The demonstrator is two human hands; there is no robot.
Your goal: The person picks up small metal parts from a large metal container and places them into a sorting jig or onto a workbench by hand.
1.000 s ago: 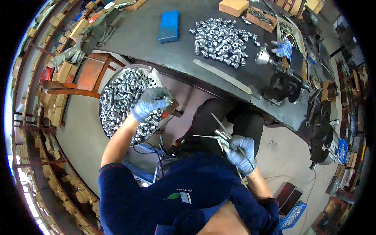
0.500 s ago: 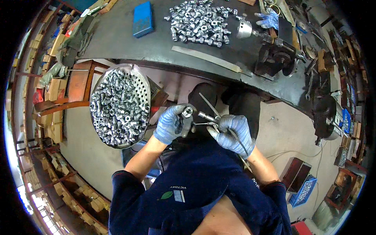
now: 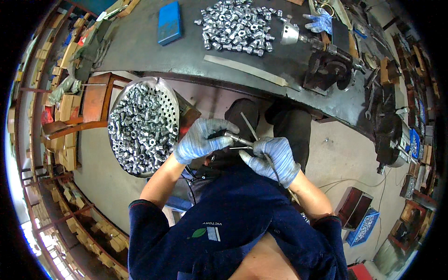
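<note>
My left hand, in a blue-grey knit glove, has its fingers curled around a small metal fitting, mostly covered by the fingers. Against that fitting sits the end of a cylindrical metal rod gripped by my gloved right hand. The same right hand also keeps a long thin bar, slanting up past its thumb side, and a slim pin-like tool below the rod. Both hands are above my lap, short of the workbench's front edge.
A perforated round metal basket full of fittings stands at left, by a wooden chair. On the dark workbench lie a fitting pile, a blue box, a flat file and a chucked machine.
My left hand has turned over and moved right with the fitting, which now meets the rod's end. My right hand has shifted slightly; it keeps the same tools.
</note>
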